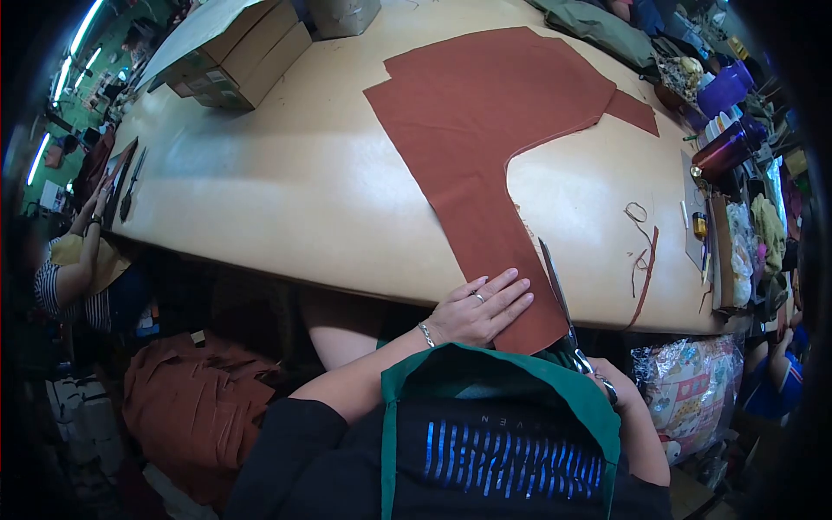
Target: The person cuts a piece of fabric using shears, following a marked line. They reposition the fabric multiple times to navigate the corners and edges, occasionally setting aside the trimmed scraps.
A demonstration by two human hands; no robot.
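A large reddish-brown cloth piece (485, 156) lies flat on the pale table, its narrow end reaching the front edge. My left hand (484, 310) rests on that narrow end, palm down with the fingers stretched out. At the right edge of the cloth, my right hand (607, 373) is closed round the handles of a pair of scissors (560, 290). The blades point away from me along the cloth's edge and look slightly apart. Part of the right hand is hidden behind the green apron (511, 364).
Cardboard boxes (251, 56) stand at the back left. Thin scraps (646, 277) lie right of the scissors. A bottle (728, 149) and a tray (721, 251) line the right side. Brown cloth (191, 403) is piled below left. Another person's arm (87, 247) is at far left.
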